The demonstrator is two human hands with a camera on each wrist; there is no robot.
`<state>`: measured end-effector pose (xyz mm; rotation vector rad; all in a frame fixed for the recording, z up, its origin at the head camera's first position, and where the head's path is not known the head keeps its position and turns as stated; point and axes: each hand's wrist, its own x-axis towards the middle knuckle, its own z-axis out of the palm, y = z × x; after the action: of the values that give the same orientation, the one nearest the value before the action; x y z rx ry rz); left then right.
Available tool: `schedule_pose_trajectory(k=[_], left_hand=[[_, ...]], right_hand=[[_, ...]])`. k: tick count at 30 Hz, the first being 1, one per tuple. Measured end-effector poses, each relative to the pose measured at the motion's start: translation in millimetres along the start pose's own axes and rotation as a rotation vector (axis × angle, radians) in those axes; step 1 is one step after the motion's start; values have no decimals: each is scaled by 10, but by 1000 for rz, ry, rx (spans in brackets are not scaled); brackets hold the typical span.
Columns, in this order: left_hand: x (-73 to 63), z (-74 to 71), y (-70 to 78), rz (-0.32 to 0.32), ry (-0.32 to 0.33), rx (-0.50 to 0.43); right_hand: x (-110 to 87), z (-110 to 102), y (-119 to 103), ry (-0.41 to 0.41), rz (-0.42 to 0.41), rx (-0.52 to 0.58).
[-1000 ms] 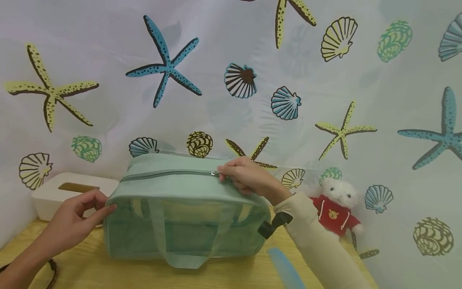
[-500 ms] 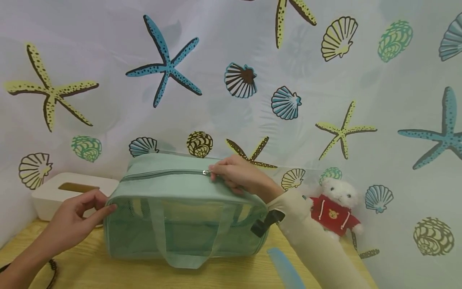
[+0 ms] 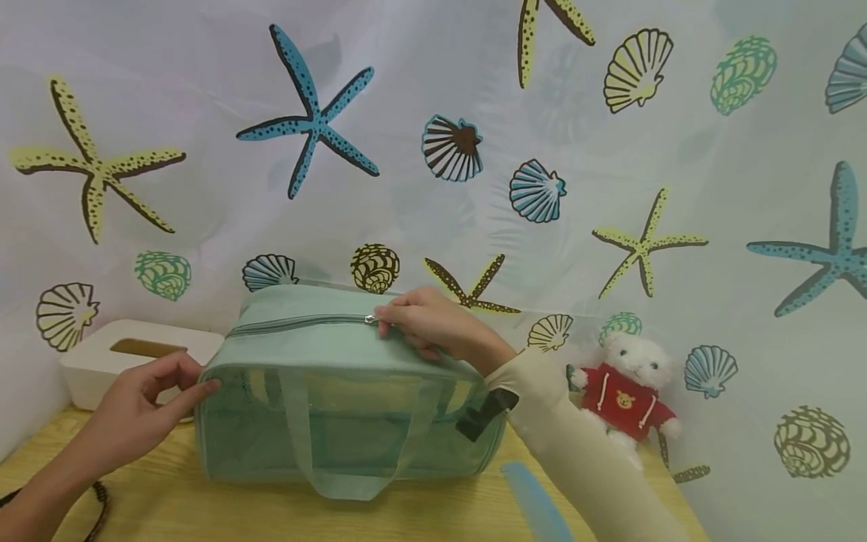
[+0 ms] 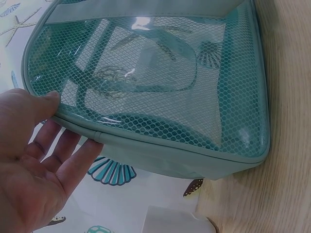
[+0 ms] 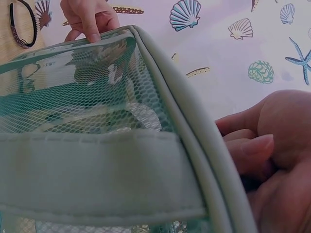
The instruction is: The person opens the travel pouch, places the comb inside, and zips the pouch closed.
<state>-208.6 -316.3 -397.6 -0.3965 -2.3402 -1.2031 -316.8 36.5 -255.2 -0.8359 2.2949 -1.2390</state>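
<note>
The green bag [image 3: 352, 414] stands near the back edge of the tabletop [image 3: 169, 504]. The right hand [image 3: 443, 324] pinches its zip pull [image 3: 369, 319] partway along; zipping looks part done, part left. The left hand [image 3: 145, 403] grips the bag's top left corner.

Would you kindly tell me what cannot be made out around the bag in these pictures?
Zip: head view, the part beyond its slider, covered by the right hand.
White box: head view, partly hidden by the left hand and the bag.
Blue object: head view, lower end cut off by the bottom edge.
Black band: head view, partly hidden by the left forearm.
</note>
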Motion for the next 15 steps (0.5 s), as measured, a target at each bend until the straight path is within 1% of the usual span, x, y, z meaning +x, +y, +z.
schedule_pose_trajectory(k=[3,10,15], left_hand=[[5,14,-4,2,4,-1],[-3,15,-27,-17,15,-4],[-9,10,-34,-11,18,-11]], right_hand=[[11,20,-24,6,12,-5],[65,61,-71,19,20,-36],[102,106,-132,32,22,-61]])
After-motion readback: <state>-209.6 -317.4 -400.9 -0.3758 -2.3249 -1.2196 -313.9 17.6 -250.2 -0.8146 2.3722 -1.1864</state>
